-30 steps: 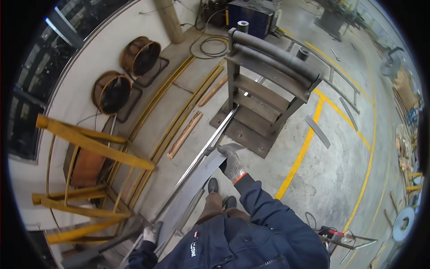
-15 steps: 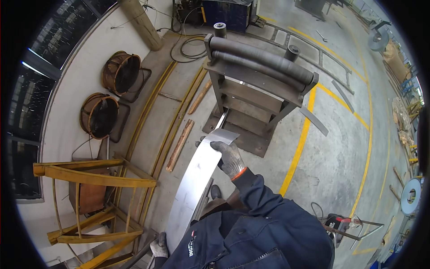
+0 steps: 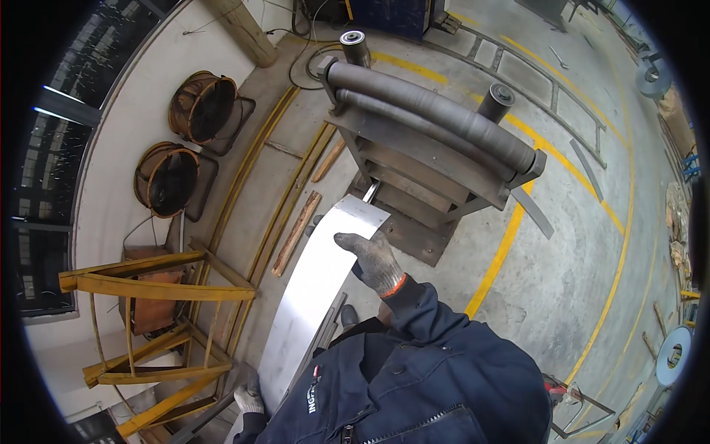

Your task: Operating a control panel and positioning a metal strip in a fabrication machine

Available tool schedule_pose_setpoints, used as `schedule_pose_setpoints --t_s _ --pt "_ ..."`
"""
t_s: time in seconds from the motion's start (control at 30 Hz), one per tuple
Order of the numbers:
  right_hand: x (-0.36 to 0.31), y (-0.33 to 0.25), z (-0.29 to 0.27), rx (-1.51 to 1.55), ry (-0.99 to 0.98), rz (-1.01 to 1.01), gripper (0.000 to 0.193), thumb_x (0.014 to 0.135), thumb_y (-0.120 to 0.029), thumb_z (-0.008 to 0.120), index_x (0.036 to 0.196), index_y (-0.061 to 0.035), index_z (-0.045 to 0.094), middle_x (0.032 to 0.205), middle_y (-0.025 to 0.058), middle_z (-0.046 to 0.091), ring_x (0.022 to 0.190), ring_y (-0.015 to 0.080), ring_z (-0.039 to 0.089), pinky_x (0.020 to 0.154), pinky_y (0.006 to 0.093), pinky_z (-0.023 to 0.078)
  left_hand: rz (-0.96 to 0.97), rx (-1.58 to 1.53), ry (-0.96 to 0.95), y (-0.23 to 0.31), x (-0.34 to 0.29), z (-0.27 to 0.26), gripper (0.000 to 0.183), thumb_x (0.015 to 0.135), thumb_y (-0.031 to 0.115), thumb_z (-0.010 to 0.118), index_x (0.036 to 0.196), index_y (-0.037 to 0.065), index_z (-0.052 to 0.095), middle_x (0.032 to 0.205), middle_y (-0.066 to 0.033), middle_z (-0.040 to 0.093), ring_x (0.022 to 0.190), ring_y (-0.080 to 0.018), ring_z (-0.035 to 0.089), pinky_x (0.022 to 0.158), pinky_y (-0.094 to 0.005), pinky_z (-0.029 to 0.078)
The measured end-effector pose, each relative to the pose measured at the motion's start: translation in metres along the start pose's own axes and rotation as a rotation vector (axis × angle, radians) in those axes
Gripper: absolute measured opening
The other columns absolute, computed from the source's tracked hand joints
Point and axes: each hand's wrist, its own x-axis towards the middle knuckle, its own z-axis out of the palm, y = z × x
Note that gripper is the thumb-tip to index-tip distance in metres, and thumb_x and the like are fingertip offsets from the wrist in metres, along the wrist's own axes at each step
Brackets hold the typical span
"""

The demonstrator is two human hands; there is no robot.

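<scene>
A long, curved strip of bare sheet metal (image 3: 314,270) slants from beside my body up toward a roller machine. My right hand (image 3: 379,260), in a grey-and-dark work glove, grips its right edge near the far end, thumb on top and other fingers mostly hidden beneath. Dark tips poke past the strip's left edge; I cannot make out what they are. Lower left, my gloved left hand (image 3: 250,394) is closed at the strip's left edge, fingers partly hidden. The machine's steel rollers (image 3: 436,107) lie beyond the strip's far end, apart from it.
Step-like plates form the roller stand (image 3: 414,170). On the left are two round fans (image 3: 168,181) and a yellow metal frame (image 3: 159,287). A wooden bar (image 3: 297,233) and yellow rails lie on the floor. Off to the right lies a flat metal strip (image 3: 534,213).
The view has shifted, bringing the roller machine larger and lower in the picture. The strip's far end and both hands have moved slightly left. My grip on the strip looks the same.
</scene>
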Motion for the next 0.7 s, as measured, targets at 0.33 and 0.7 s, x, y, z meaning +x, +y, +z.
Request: schedule_pose_setpoints --t_s 0.33,0.7 --pt "0.027 -0.067 -0.053 -0.008 -0.117 0.031 0.032 0.09 -0.009 0.07 0.12 0.0017 0.064 0.109 0.0075 0.071 0.101 0.0172 0.067 0.091 0.0314 0.053 -0.123 0.096 -0.021 0.057 0.007 0.04 0.076 0.093 0.064 0.058 0.085 -0.011 0.071 0.07 -0.0161 0.069 0.07 -0.0182 0.062 0.07 -0.0379 0.05" --pt "0.079 -0.125 -0.079 -0.008 -0.034 0.079 0.027 0.086 -0.01 0.076 0.109 0.0034 0.069 0.101 0.0084 0.072 0.092 0.0173 0.069 0.085 0.0335 0.056 -0.122 -0.213 0.095 0.103 0.027 0.079 0.057 0.096 0.048 0.066 0.104 -0.008 0.074 0.088 -0.0119 0.076 0.08 -0.0155 0.066 0.076 -0.0325 0.052"
